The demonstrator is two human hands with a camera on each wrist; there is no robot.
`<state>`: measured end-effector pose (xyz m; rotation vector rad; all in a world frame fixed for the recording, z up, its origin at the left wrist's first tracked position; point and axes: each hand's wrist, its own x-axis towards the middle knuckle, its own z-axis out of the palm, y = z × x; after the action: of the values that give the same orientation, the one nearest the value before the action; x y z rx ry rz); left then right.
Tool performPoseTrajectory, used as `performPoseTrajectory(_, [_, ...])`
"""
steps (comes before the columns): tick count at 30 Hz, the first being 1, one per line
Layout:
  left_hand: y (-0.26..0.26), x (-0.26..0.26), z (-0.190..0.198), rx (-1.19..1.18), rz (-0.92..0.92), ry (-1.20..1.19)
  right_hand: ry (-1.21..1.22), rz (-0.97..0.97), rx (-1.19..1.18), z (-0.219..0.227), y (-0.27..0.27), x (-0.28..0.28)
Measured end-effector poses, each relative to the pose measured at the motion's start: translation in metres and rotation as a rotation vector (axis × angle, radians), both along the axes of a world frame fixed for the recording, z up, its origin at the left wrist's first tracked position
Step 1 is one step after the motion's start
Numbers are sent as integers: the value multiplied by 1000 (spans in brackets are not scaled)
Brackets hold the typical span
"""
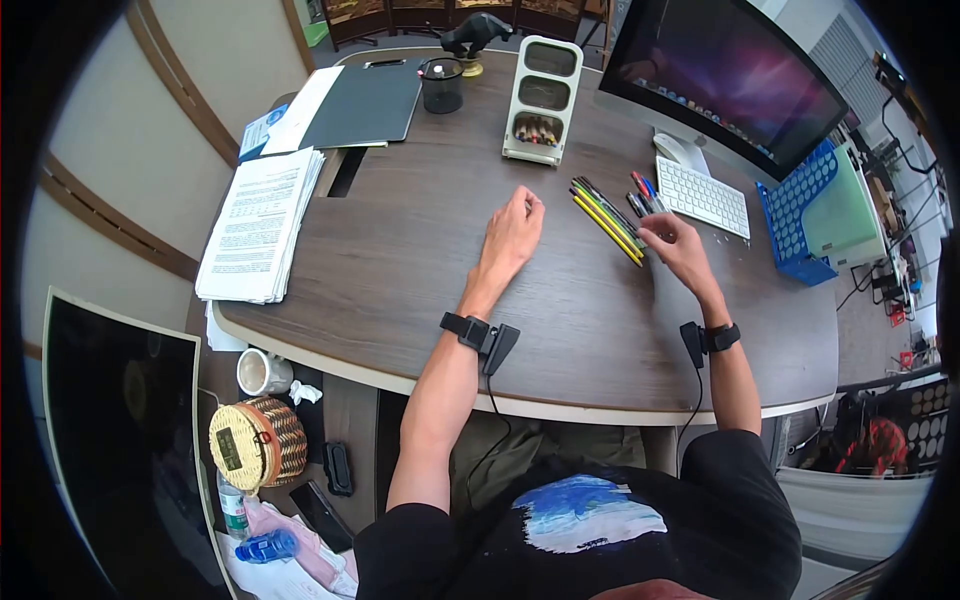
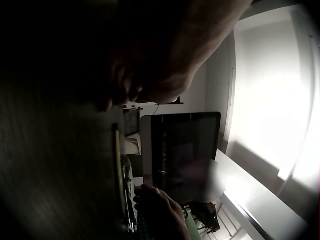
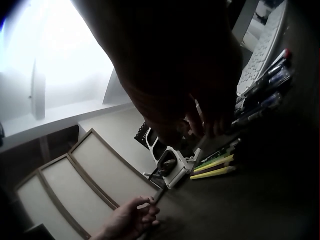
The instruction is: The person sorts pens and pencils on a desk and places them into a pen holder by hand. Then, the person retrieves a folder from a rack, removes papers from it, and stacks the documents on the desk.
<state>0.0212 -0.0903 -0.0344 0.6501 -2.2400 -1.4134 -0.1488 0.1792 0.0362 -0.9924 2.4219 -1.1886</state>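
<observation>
A row of pens and pencils (image 1: 608,218) lies on the wooden desk (image 1: 420,250), towards its far right part, just short of the white keyboard (image 1: 703,196) that sits below the monitor (image 1: 730,75). The right hand (image 1: 675,248) rests at the near end of this row, its fingers curled down onto the dark pens on the keyboard side; the right wrist view shows the fingertips (image 3: 210,125) closing on a dark pen there, though whether it is truly pinched or only touched cannot be told. The yellow and green pencils (image 3: 215,165) lie just left of that hand, untouched. The left hand (image 1: 512,238) lies palm down on the desk near its middle, left of the pencils and apart from them, fingers loosely bent and holding nothing. Beyond it, near the far edge, stands a white three-tier holder (image 1: 543,98) with some pens in its lowest compartment. A stack of papers (image 1: 260,222) lies at the left edge.
</observation>
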Motion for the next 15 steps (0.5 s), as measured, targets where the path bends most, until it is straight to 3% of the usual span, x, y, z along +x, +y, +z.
performPoseTrajectory(3, [1,3,6,42,-11,1,161,10,176,13,-3,23])
performPoseTrajectory(7, [2,4,14,99,-21,-20,423,145,50,-18,-15,6])
performPoseTrajectory(11, [3,7,20,119,-26,-14,538,161,244,-16,-41,10])
performPoseTrajectory(15, [3,9,23,135,-18,-34,502,155,336,-18,-52,-1])
